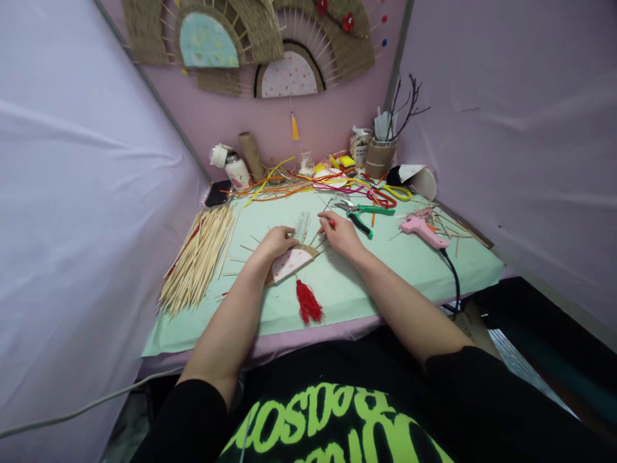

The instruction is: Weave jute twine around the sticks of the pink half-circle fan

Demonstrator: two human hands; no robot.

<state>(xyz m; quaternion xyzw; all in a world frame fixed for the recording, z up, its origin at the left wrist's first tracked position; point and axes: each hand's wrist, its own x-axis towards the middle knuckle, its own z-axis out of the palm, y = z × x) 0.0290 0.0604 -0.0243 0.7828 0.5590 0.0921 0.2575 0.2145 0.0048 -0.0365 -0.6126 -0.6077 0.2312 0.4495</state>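
A small fan-shaped piece (289, 263) of pink dotted paper with thin sticks radiating from it lies on the pale green mat (385, 270). A red tassel (308, 303) hangs from its near tip. My left hand (276, 243) rests on the fan's upper left edge with fingers curled down on it. My right hand (340, 233) is at the fan's right side, fingers pinched on a small red-tipped thing that I cannot make out. A clear tube (302, 225) lies between the two hands.
A bundle of bamboo skewers (200, 260) lies at the left. Green-handled pliers (364, 215), a pink glue gun (421, 230) with black cord, coloured cords (299, 183), a bottle (236, 168), a phone (218, 193) and a cup of twigs (380, 157) crowd the back. Woven fans (270, 45) hang on the wall.
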